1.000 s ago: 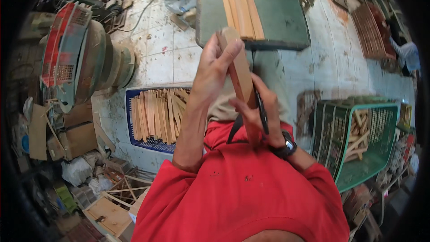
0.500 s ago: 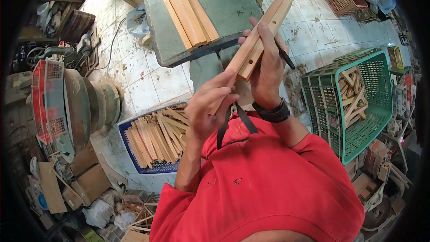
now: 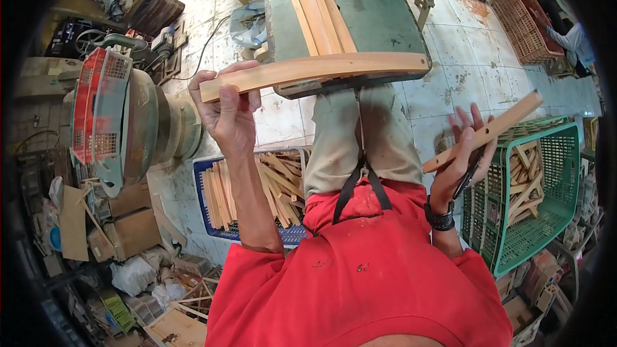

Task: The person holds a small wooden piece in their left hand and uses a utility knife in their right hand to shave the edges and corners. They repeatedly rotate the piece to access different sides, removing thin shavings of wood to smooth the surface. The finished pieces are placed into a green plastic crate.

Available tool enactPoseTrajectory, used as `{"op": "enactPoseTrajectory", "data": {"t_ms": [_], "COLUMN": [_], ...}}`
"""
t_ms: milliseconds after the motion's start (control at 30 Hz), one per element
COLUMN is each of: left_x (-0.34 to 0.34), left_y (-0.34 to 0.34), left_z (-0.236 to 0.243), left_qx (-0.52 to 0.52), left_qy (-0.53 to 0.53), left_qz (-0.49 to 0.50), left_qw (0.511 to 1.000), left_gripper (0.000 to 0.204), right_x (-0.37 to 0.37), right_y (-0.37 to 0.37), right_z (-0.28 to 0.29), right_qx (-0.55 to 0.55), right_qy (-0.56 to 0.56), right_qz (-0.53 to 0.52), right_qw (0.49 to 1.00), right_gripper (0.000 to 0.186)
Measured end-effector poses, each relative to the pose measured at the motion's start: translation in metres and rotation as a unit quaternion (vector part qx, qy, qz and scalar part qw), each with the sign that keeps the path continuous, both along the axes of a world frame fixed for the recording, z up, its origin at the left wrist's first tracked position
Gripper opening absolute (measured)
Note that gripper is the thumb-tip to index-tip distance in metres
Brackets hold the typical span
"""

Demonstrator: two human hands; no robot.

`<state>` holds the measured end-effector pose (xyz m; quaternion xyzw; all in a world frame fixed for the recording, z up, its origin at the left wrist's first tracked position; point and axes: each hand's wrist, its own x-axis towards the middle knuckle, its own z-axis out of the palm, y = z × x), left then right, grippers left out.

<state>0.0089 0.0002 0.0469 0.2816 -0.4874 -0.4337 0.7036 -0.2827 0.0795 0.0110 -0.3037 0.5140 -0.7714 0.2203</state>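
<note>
My left hand (image 3: 226, 112) grips one end of a long curved wooden slat (image 3: 315, 71), held level in front of the green table (image 3: 385, 19). My right hand (image 3: 459, 157) holds a straight wooden stick (image 3: 485, 132) tilted up to the right, with a dark pen (image 3: 468, 177) tucked under the fingers; a black watch sits on that wrist. Several flat slats (image 3: 319, 16) lie on the green table top. I wear a red shirt with dark straps.
A blue crate (image 3: 247, 196) of wooden sticks stands at my left knee, a green crate (image 3: 536, 196) with wooden pieces at my right. A red-and-grey fan-like machine (image 3: 112, 112) and cardboard boxes crowd the left. Another person (image 3: 575, 42) is at far right.
Both hands held the two wooden pieces together in front of me; now they have parted, the left carrying the curved slat leftward, the right bringing the stick out over the green crate.
</note>
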Motion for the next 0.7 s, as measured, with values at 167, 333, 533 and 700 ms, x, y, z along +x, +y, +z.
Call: {"op": "enactPoseTrajectory", "data": {"t_ms": [167, 333, 533, 700], "left_x": [-0.007, -0.029, -0.054, -0.062], "left_y": [0.004, 0.007, 0.014, 0.009], "left_z": [0.009, 0.011, -0.002, -0.015], "left_qx": [-0.013, -0.036, 0.003, 0.031], "left_qy": [-0.055, -0.123, -0.164, -0.169], "left_qz": [0.015, 0.049, 0.039, 0.051], "left_qw": [0.998, 0.991, 0.986, 0.984], "left_gripper": [0.027, 0.03, 0.031, 0.029], "right_x": [0.012, 0.025, 0.025, 0.013], "right_y": [0.002, 0.002, -0.008, -0.02], "right_z": [0.029, -0.008, -0.011, -0.026], "right_qx": [0.161, 0.132, 0.232, 0.349], "right_qy": [0.004, 0.216, 0.171, 0.044], "right_qz": [0.207, 0.347, 0.369, 0.356], "right_qw": [0.965, 0.903, 0.883, 0.866], "right_gripper": [0.031, 0.021, 0.024, 0.033]}}
